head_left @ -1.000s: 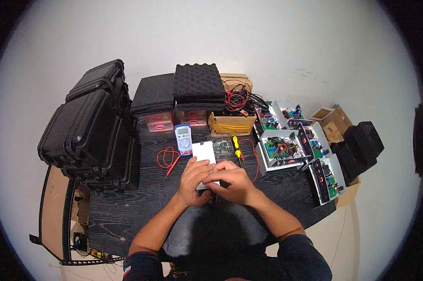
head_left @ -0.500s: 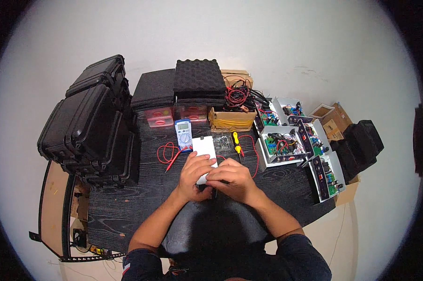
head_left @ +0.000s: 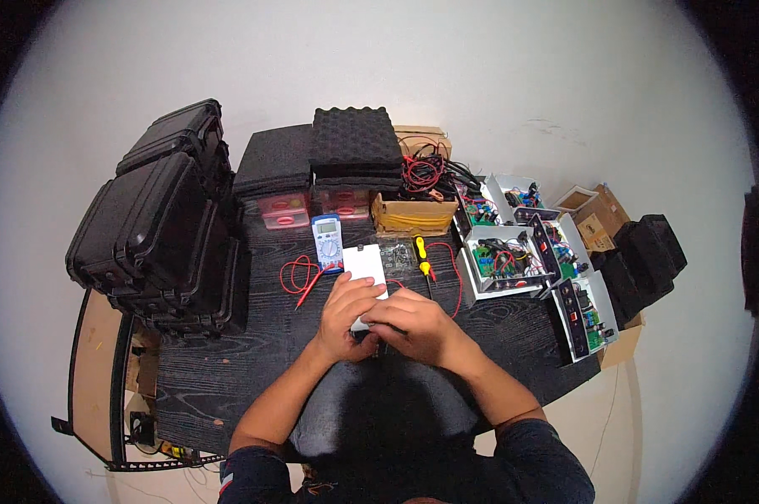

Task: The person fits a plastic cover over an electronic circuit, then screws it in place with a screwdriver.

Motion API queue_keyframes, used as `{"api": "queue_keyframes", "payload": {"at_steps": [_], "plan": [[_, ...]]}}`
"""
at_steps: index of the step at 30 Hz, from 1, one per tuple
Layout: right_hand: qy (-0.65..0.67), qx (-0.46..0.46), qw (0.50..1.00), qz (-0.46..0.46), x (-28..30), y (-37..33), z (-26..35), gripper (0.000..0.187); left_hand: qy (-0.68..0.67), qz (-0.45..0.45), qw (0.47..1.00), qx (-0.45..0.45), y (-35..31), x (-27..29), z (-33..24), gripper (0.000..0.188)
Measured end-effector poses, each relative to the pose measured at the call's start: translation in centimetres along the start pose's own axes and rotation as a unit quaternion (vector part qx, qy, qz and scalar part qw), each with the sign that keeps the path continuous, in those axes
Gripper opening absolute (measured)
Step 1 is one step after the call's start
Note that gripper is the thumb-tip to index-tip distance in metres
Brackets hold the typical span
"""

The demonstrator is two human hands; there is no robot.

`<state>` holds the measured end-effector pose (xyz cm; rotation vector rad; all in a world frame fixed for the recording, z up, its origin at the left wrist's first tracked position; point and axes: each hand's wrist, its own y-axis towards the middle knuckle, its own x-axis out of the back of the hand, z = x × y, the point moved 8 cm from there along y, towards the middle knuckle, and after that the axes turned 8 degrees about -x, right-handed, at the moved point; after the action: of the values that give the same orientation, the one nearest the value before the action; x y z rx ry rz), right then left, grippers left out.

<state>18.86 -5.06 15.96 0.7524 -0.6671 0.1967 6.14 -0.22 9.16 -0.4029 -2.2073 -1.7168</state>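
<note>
A flat white rectangular case or panel (head_left: 363, 263) with a small black piece at its far edge lies in front of me. My left hand (head_left: 346, 317) wraps around its left side, fingers across the top face. At the near end my right hand (head_left: 416, 326) is closed, fingertips pinched together against the case; whatever they hold is hidden. Just beyond stands a blue-and-white multimeter (head_left: 328, 241), its red test probe (head_left: 311, 286) lying to the left. To the right are a clear bag of small parts (head_left: 398, 255) and a yellow-and-black screwdriver (head_left: 422, 254).
Black hard cases (head_left: 144, 223) are stacked at the left. Foam sheets (head_left: 356, 139), red-fronted drawers (head_left: 284, 210) and a cardboard box (head_left: 414, 216) of cables line the back. Several open white housings with circuit boards (head_left: 504, 256) crowd the right side of the black table (head_left: 203, 370).
My right hand's fingers have shifted slightly left at the near end of the white case. The left hand keeps its grip, and the other things stay put.
</note>
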Motion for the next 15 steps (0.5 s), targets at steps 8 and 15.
{"api": "queue_keyframes", "payload": {"at_steps": [8, 15], "plan": [[-0.067, -0.006, 0.997, 0.027, 0.0, 1.1, -0.8, 0.021, 0.004, -0.006, 1.000, -0.011, -0.3, -0.3, 0.3, 0.044], [-0.019, -0.219, 0.963, -0.157, 3.8, 1.8, -11.6, 0.026, -0.019, -0.003, 1.000, -0.016, 0.1, 0.3, 0.0, 0.039]]}}
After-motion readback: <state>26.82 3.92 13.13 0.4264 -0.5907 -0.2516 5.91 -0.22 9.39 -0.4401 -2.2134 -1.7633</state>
